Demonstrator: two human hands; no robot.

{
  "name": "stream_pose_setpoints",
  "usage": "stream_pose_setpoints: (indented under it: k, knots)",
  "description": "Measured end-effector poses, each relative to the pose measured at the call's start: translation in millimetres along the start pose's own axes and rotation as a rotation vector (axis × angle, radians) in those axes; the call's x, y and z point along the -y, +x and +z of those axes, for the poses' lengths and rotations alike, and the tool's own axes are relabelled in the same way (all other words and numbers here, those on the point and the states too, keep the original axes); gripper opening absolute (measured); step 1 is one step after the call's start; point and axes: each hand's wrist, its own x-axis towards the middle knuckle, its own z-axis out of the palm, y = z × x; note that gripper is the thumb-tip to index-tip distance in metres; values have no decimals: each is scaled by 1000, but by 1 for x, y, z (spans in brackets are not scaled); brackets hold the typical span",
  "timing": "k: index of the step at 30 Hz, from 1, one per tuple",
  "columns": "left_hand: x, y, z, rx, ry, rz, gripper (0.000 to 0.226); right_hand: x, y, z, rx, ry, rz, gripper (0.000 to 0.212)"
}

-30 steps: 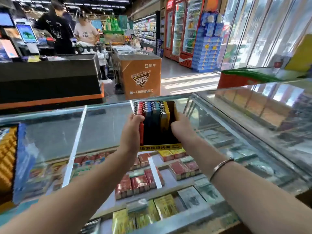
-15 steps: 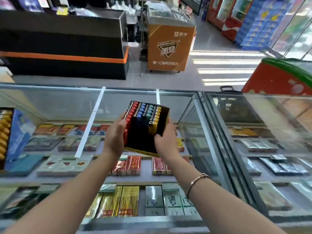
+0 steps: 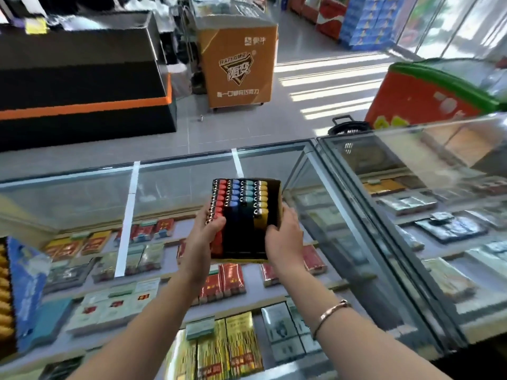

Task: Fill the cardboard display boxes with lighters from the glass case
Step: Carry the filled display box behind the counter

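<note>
Sunlit grey tile floor [image 3: 241, 127], orange freezer [image 3: 237, 64]

Both forearms stretched forward, converging. Left grip [image 3: 201, 239] curled around the left side of a held box, thumb on top. Right grip [image 3: 282, 241] clasping the right side, fingers wrapped. Bracelet on right wrist.

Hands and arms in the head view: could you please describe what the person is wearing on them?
Both forearms are bare, with no sleeves in view. The left hand wears nothing visible. Behind the right hand, the wrist carries a thin rose-gold metal bangle. No gloves, watch or rings can be made out.
</note>
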Motion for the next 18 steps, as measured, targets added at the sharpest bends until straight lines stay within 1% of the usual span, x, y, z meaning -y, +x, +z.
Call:
stream_pose_setpoints:
  k: [4,8,11,15,18]
  knots:
    - [-2,7,-10,84,-100,-107,66,5,-5,3,-54,102,105,50]
    - [-6,9,4,189,-122,-123,55,5,-14,-15,-166,203,159,50]
    - [-11,7,25,280,-141,-143,60,0,-25,-36,-268,286,168,44]
    - [-16,0,61,412,-151,-181,53,-16,-45,-72,-420,364,190,38]
    - [-14,-11,100,521,-166,-222,61,-36,-64,-109,-515,426,242,40]
